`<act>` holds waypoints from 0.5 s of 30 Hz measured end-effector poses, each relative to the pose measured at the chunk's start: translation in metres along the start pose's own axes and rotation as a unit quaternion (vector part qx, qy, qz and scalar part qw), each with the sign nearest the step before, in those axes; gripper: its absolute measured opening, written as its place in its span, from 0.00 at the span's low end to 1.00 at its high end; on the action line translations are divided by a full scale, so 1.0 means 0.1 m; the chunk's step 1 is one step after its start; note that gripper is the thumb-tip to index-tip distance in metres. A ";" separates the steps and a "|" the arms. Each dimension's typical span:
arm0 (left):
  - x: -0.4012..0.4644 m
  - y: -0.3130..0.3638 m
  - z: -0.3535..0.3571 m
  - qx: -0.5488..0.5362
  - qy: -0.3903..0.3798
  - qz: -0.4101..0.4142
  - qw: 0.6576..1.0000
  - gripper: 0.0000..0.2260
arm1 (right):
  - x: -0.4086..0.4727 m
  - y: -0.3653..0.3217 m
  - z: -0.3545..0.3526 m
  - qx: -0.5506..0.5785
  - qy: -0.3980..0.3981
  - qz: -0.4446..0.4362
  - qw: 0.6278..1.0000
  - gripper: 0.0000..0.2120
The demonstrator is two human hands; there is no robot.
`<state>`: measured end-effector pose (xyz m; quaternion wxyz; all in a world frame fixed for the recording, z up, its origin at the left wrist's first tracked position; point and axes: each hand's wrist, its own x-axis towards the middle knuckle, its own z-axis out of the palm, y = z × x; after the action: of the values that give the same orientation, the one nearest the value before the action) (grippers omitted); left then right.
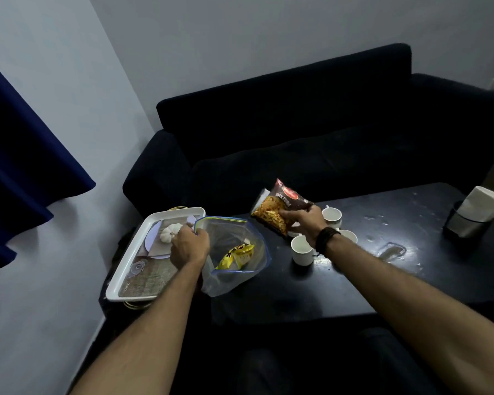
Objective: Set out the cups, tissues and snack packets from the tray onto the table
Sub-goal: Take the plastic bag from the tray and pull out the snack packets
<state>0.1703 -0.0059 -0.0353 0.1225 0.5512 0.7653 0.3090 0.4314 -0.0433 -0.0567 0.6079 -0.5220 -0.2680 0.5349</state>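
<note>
My left hand (189,246) grips the rim of a clear zip bag (234,240) that stands open at the table's left end, beside the white tray (131,252). A yellow snack packet (236,255) lies inside the bag. My right hand (303,220) holds a brown and orange snack packet (277,208) in the air above the table, right of the bag. Three white cups (302,248), (332,215), (349,235) stand on the dark table (397,252) under and beside that hand. A holder with white tissues (479,208) stands at the far right.
The tray sits on a stand left of the table, with a printed picture of garlic and a plate on its floor. A dark sofa (297,132) runs behind the table. A blue curtain (20,155) hangs at the left wall. Wet patches shine on the tabletop.
</note>
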 end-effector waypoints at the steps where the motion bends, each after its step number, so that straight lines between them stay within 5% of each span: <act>1: 0.00 0.00 0.00 0.004 0.001 0.030 1.000 0.10 | 0.04 0.10 -0.03 -0.012 0.030 0.013 0.999 0.22; 5: 0.09 -0.07 0.08 0.056 -0.048 0.204 0.976 0.19 | 0.17 0.49 -0.04 -0.090 0.088 0.054 0.991 0.26; 8: 0.16 -0.09 0.11 0.077 -0.064 0.278 0.955 0.09 | 0.25 0.70 0.08 -0.139 0.083 0.064 0.985 0.28; 15: 0.15 -0.19 0.09 0.056 -0.010 0.240 0.969 0.11 | 0.37 0.97 0.39 -0.244 0.082 0.101 0.961 0.32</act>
<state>0.1551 0.0075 -0.0519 0.0212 0.7276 0.6258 0.2803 0.3718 -0.0067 -0.1427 0.4251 -0.7206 -0.2856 0.4673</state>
